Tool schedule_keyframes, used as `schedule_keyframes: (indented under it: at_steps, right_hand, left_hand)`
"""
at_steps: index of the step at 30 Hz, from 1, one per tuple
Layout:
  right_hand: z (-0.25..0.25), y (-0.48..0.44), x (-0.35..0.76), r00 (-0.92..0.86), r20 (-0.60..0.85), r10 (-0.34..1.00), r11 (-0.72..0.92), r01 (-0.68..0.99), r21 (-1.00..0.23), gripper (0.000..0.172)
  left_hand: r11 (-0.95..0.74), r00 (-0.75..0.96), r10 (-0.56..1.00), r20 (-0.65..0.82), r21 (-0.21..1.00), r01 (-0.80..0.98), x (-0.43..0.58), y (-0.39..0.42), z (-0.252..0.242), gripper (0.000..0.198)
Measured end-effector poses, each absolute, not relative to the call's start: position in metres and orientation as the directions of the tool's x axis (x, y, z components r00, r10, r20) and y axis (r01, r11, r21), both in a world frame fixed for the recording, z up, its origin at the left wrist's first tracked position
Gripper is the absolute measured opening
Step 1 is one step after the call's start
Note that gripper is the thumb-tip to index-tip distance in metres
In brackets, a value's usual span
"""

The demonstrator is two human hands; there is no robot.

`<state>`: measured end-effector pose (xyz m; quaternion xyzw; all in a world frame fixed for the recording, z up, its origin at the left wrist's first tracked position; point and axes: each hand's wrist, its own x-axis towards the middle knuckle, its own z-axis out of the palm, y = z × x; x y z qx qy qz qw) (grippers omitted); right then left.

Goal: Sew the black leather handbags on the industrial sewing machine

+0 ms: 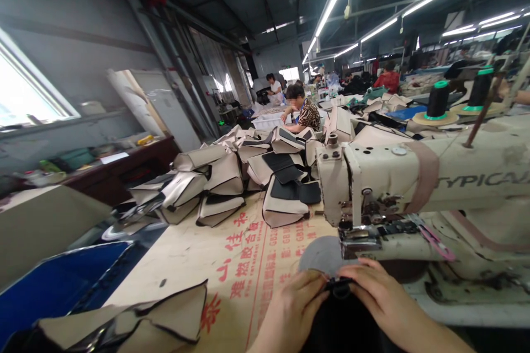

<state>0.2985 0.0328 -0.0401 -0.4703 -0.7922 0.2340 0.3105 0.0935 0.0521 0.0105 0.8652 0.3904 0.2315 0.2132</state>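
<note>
Both my hands are at the lower right, in front of the sewing machine [385, 176]. My left hand [296, 300] pinches the upper edge of a black fabric piece [342, 325] from the left. From the right, my right hand [379, 289] grips the same edge with its fingers curled. Between the fingertips the edge forms a small dark loop or fold, too dim to make out fully. The held edge lies just below the machine's needle area and apart from it. Most of the black piece hangs out of sight below the frame.
Beige bag pieces with black edging [223, 174] are heaped behind the plywood table [232, 259]. Another beige piece [165, 320] lies at the front left, beside a blue bin [66, 287]. Black thread spools [438, 100] stand behind the machine. A person [304, 110] works beyond the heap.
</note>
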Motion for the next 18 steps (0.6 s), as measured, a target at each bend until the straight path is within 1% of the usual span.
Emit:
schedule_keyframes:
  at_steps: [2, 5, 6, 9, 11, 12, 14, 16, 18]
  right_hand:
    - [-0.04, 0.031, 0.299, -0.365, 0.266, 0.892, 0.442, 0.582, -0.683, 0.026]
    - [-0.035, 0.03, 0.296, -0.394, 0.25, 0.884, 0.446, 0.556, -0.701, 0.025]
    - [-0.034, 0.03, 0.295, -0.404, 0.25, 0.88, 0.453, 0.557, -0.696, 0.025]
    - [-0.032, 0.032, 0.294, -0.402, 0.248, 0.882, 0.454, 0.579, -0.677, 0.023]
    - [-0.033, 0.035, 0.295, -0.4, 0.228, 0.888, 0.438, 0.58, -0.687, 0.023]
    - [-0.034, 0.036, 0.295, -0.403, 0.22, 0.888, 0.433, 0.576, -0.693, 0.022]
    - [-0.036, 0.038, 0.296, -0.405, 0.215, 0.889, 0.43, 0.576, -0.695, 0.021]
    - [-0.036, 0.04, 0.296, -0.4, 0.229, 0.888, 0.44, 0.587, -0.68, 0.02]
    - [-0.035, 0.041, 0.294, -0.392, 0.248, 0.886, 0.452, 0.605, -0.655, 0.021]
  left_hand:
    - [-0.621, 0.629, 0.746, 0.218, 0.571, 0.538, 0.091, 0.06, 0.015, 0.02]
    - [-0.622, 0.596, 0.751, 0.283, 0.605, 0.497, 0.094, 0.062, 0.006, 0.017]
    - [-0.616, 0.559, 0.766, 0.317, 0.609, 0.499, 0.097, 0.061, 0.0, 0.016]
    - [-0.585, 0.374, 0.811, 0.45, 0.598, 0.549, 0.106, 0.059, -0.019, 0.009]
    - [-0.601, 0.334, 0.794, 0.508, 0.578, 0.551, 0.108, 0.06, -0.027, 0.007]
    - [-0.629, 0.365, 0.774, 0.517, 0.563, 0.537, 0.108, 0.061, -0.029, 0.011]
    - [-0.706, 0.5, 0.708, 0.499, 0.515, 0.485, 0.103, 0.066, -0.027, 0.023]
    - [-0.767, 0.643, 0.633, 0.431, 0.457, 0.45, 0.097, 0.072, -0.02, 0.032]
    - [-0.802, 0.751, 0.576, 0.322, 0.4, 0.444, 0.091, 0.077, -0.01, 0.035]
